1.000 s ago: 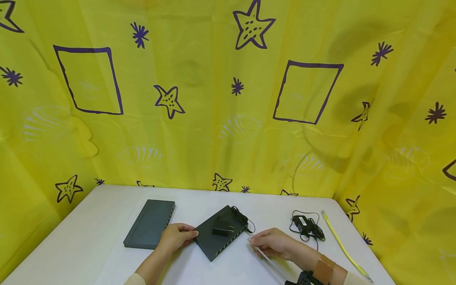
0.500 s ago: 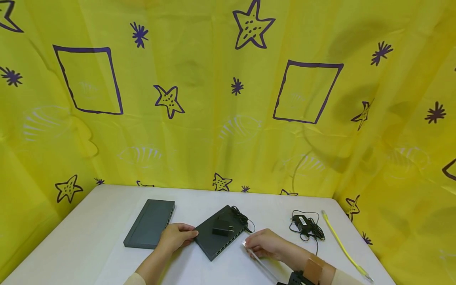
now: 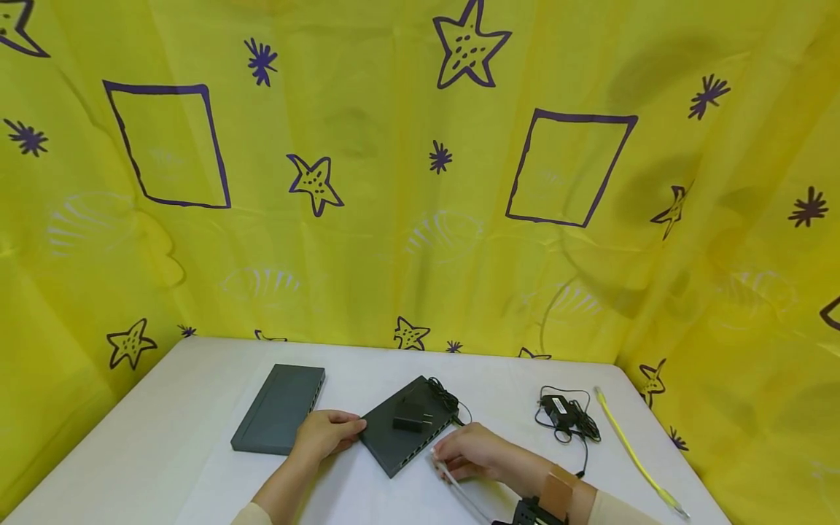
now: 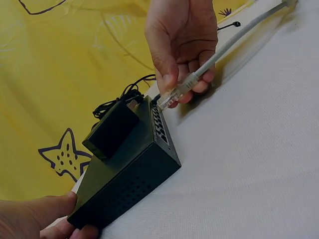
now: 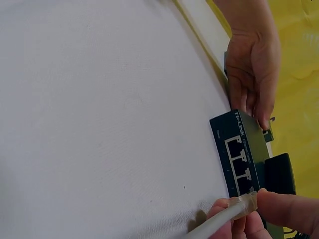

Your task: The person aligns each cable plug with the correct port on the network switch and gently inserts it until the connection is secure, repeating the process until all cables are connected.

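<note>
A dark TP-LINK Ethernet switch lies angled on the table, its row of ports facing right. On its top sits a black plug-in power adapter with a coiled cord. My left hand grips the switch's left corner, thumb on top and fingers beneath. Between thumb and fingers, my right hand pinches the clear plug of a white network cable. In the left wrist view that plug overlaps the far end of the port row; the right wrist view shows it close in front of the ports.
To the left lies a second dark flat box with ports along its right side. A black power adapter with a bundled cord and a yellow network cable lie at the right. A yellow curtain hangs behind the white table.
My right hand has moved left with the white cable's plug, closer to the switch's ports. The left hand keeps its hold on the switch's corner.
</note>
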The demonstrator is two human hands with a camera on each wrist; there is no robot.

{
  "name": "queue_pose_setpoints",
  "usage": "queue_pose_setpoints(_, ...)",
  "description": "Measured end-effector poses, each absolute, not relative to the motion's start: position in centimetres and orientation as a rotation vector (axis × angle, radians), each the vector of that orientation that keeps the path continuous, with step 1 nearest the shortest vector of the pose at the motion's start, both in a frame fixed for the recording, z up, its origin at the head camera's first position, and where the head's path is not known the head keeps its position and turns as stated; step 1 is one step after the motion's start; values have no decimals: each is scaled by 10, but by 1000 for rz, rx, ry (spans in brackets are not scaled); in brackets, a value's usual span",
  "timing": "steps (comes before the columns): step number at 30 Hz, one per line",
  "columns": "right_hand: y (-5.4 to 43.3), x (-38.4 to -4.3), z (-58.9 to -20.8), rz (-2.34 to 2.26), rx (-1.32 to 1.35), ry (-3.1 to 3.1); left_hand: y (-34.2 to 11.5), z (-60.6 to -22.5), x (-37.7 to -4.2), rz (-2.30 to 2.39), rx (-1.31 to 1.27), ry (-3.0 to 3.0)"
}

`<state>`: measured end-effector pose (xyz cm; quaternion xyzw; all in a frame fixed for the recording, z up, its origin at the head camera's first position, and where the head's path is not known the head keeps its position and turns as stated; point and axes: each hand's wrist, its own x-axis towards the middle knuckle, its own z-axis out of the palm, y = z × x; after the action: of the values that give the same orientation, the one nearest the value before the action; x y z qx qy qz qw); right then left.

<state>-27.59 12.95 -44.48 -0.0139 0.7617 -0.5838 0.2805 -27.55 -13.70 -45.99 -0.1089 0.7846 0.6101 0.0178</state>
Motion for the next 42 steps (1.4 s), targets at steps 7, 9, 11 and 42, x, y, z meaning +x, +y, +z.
queue_pose_setpoints(7,122,-277,-444,-1522,-22,2079,-136,-460,-275,1825,-327,2514)
queue_pose_setpoints(9,120,-276,-444,-1518,-21,2084,-137,-460,-275,1804,-322,2538)
queue_pose_setpoints(11,119,-276,-442,-1510,-16,2092,-137,-460,-275,1795,-316,2550)
queue_pose_setpoints(42,106,-280,-443,-1392,34,2218,-136,-460,-278,1721,-328,2574)
